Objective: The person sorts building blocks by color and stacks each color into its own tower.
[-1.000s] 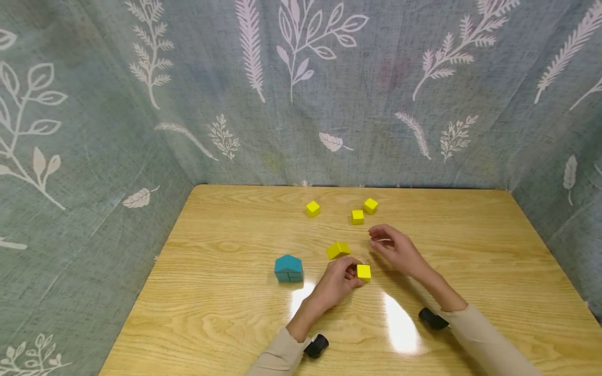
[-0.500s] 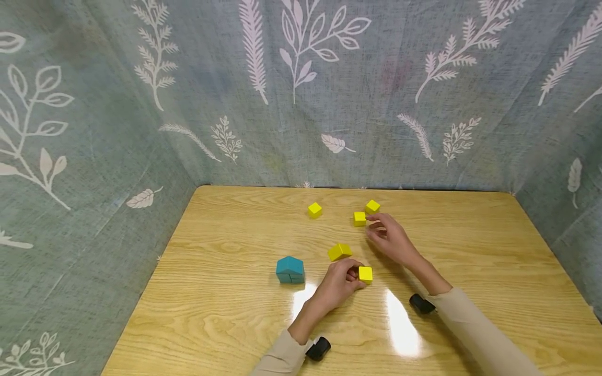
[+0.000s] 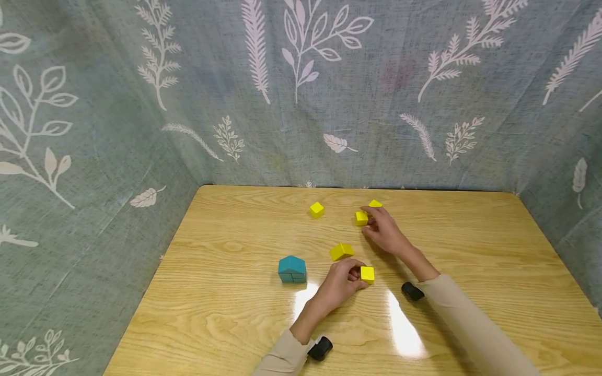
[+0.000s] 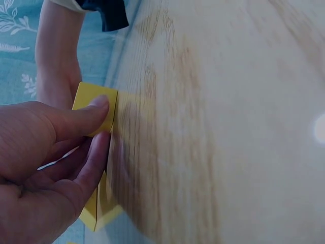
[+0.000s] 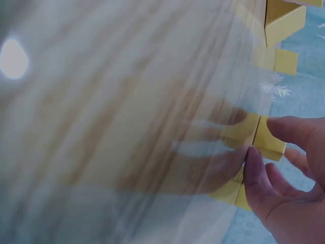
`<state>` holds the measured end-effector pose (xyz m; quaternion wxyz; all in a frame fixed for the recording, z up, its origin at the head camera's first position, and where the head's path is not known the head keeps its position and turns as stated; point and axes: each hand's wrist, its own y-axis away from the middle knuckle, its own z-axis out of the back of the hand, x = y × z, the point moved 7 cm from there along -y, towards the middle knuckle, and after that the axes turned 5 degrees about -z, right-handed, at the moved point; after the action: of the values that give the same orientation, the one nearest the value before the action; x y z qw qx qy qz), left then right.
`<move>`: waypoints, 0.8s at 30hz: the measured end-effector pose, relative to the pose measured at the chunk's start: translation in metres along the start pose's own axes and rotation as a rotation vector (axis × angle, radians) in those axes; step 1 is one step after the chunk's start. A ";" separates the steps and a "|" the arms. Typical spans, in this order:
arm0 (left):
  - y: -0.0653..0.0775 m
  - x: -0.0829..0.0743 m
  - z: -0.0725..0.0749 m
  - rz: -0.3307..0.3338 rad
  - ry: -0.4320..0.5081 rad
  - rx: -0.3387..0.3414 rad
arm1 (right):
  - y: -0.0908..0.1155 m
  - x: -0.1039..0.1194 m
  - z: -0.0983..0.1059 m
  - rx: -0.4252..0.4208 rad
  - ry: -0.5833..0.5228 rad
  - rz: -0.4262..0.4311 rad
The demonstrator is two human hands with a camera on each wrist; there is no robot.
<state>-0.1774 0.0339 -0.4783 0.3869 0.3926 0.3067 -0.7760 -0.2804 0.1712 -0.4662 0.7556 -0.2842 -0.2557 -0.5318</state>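
One smooth, flat-faced yellow cube is held by the left hand near the middle of the wood-grained counter, with thumb and curled fingers set against its sides. A second yellow cube, farther back, is pinched between the thumb and fingers of the right hand; behind it, a yellow block is partly hidden by that hand.

Both cubes are judged to be light, stiff and not easily damaged, perhaps painted wood, though the material cannot be confirmed. Some slipping may be allowed by the smooth faces, so each is best taken squarely by two opposite sides; at a corner, it could be twisted out of line.

Just beyond the left hand a yellow triangular prism is placed, and to its left a teal house-shaped stack of blocks is set upright. A third yellow cube is left well apart, toward the back edge.

By the glossy counter, blocks and fingers are mirrored in both wrist views, and bright light is thrown back near the forearms. The space is enclosed by a grey-blue curtain, printed with pale leaves and sprigs.
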 end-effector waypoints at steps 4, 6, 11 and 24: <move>0.000 0.000 0.000 -0.002 0.001 -0.003 | -0.003 0.001 -0.001 0.015 0.012 0.024; 0.000 0.001 0.000 -0.001 0.003 -0.005 | -0.004 0.001 -0.001 0.015 0.012 0.032; 0.000 0.001 0.000 0.002 0.007 -0.007 | -0.002 0.001 0.000 0.005 -0.007 0.017; -0.001 0.003 0.000 0.013 0.012 -0.007 | 0.012 -0.004 0.007 0.007 -0.104 0.000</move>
<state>-0.1791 0.0333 -0.4806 0.3915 0.3980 0.3091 -0.7699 -0.2704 0.1817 -0.4660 0.7423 -0.3089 -0.2966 -0.5153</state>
